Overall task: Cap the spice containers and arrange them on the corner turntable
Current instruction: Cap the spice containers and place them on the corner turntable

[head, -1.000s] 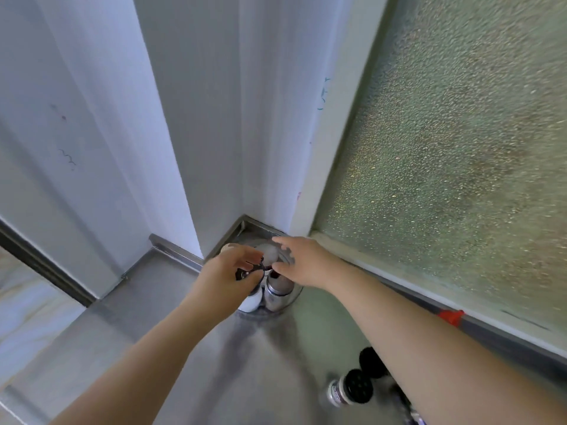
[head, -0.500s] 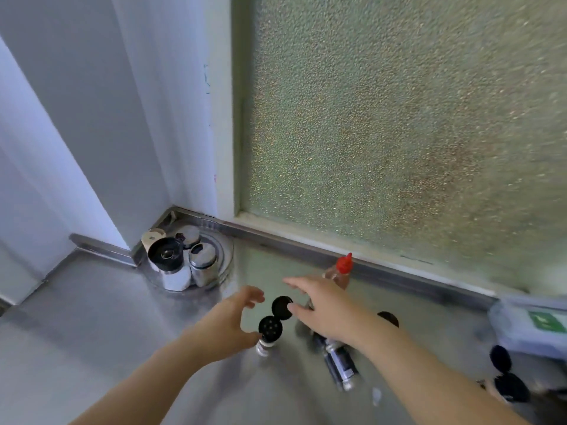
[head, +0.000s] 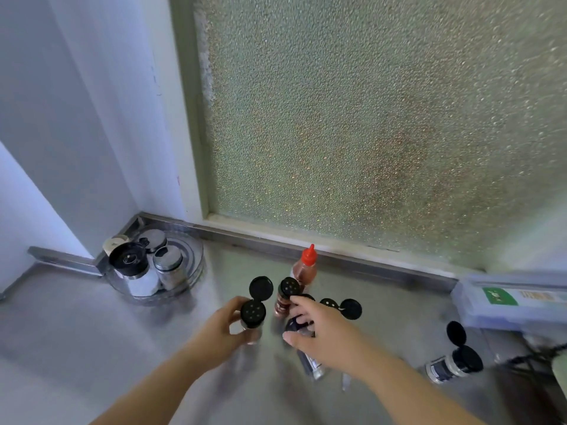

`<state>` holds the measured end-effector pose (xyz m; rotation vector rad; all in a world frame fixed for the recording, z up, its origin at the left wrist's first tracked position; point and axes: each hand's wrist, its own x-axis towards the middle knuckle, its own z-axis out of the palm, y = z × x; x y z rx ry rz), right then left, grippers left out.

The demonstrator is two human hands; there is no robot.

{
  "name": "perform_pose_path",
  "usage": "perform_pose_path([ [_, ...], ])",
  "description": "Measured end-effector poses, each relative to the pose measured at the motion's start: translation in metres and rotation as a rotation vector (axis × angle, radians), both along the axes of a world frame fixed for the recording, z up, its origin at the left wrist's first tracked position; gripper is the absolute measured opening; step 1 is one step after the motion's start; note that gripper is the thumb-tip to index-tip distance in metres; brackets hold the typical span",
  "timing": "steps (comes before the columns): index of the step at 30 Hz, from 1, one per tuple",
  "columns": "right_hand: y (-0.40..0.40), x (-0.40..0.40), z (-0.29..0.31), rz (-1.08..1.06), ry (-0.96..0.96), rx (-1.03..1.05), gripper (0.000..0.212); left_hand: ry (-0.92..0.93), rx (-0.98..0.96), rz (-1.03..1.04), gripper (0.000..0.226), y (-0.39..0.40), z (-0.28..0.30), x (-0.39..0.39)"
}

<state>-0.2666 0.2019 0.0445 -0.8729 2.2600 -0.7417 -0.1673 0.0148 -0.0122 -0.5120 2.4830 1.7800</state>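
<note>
A: Spice jar (head: 252,317) with its black flip lid hanging open now sits in the left hand (head: 216,334), whose fingers wrap its body. A second ago both hands were at the turntable (head: 196,256) in the corner, well off to the left of the fingers.

B: So they have left the turntable and come back for the next one?

A: That is how I read it. Four containers stand on the turntable; this jar is uncapped, so closing it looks like the step in hand.

B: And the right hand (head: 322,329)?

A: Its fingers curl down over a dark bottle (head: 308,360) lying on the counter (head: 76,348), touching it; whether they have actually closed round it I cannot tell.

B: What else waits?

A: Just beyond the right fingers stand an open reddish spice jar (head: 283,297) and a red-capped squeeze bottle (head: 305,269). Far to their right lies another jar on its side (head: 451,365), lid open. Much of the task remains, I would judge.
</note>
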Motion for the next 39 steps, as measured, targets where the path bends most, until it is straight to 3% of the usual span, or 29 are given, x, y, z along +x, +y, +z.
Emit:
perform_pose_path([
  [2,-0.002,0.000,0.012,-0.056,-0.113,-0.119,0.094,0.080,0.053,-0.005,0.041,0.012,0.025,-0.002],
  [3,-0.003,0.000,0.018,-0.073,-0.163,-0.213,0.094,0.127,0.084,-0.014,0.040,0.018,0.040,-0.003],
  [6,-0.004,-0.002,0.047,-0.120,-0.156,-0.475,0.062,0.231,0.185,-0.060,0.035,0.033,0.080,-0.008],
  [11,0.010,0.001,0.097,-0.025,0.121,-0.633,0.049,0.322,0.288,-0.096,0.032,0.043,0.124,-0.012],
  [15,0.022,-0.001,0.121,0.151,0.519,-0.542,0.038,0.391,0.310,-0.102,0.028,0.051,0.142,-0.012],
  [20,0.034,-0.003,0.144,0.299,0.787,-0.491,0.033,0.479,0.322,-0.151,0.038,0.063,0.154,-0.013],
  [25,0.042,-0.001,0.160,0.292,0.764,-0.461,0.033,0.472,0.314,-0.152,0.041,0.070,0.158,-0.016],
  [30,0.045,-0.005,0.201,0.408,0.628,-0.044,0.053,0.409,0.369,-0.205,0.052,0.066,0.166,-0.020],
  [33,0.036,-0.003,0.222,0.444,0.660,0.058,0.050,0.401,0.282,-0.108,0.048,0.063,0.172,-0.022],
  [39,0.018,0.009,0.227,0.320,0.812,0.184,0.041,0.465,0.071,0.040,0.035,0.075,0.182,-0.020],
])
